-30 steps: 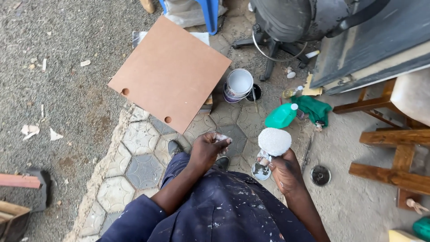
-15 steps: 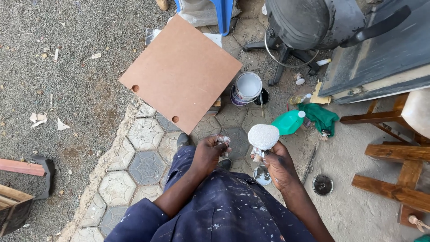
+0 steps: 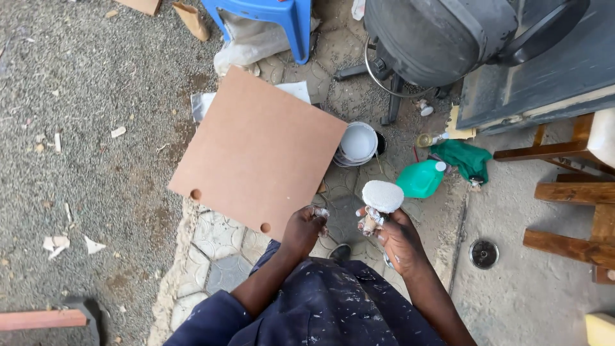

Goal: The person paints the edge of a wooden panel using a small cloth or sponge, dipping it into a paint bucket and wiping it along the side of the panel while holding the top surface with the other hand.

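My right hand (image 3: 398, 237) holds a small tool with a round white foam pad (image 3: 382, 195) on top, raised in front of me. My left hand (image 3: 305, 227) is closed beside it, fingertips smeared white; whether it holds anything I cannot tell. A square brown board (image 3: 259, 150) with two small holes near its lower edge lies on the ground just ahead of my left hand. A white bucket (image 3: 357, 143) sits at the board's right edge.
A green plastic jug (image 3: 421, 179) and green cloth (image 3: 464, 157) lie right of the bucket. A blue stool (image 3: 272, 16), a dark round machine (image 3: 435, 35), wooden frames (image 3: 570, 192) and a round floor drain (image 3: 483, 254) surround the spot. Gravel lies to the left.
Both hands have risen and moved forward toward the board. The foam pad has been lifted higher, and the view has tilted closer to the board.
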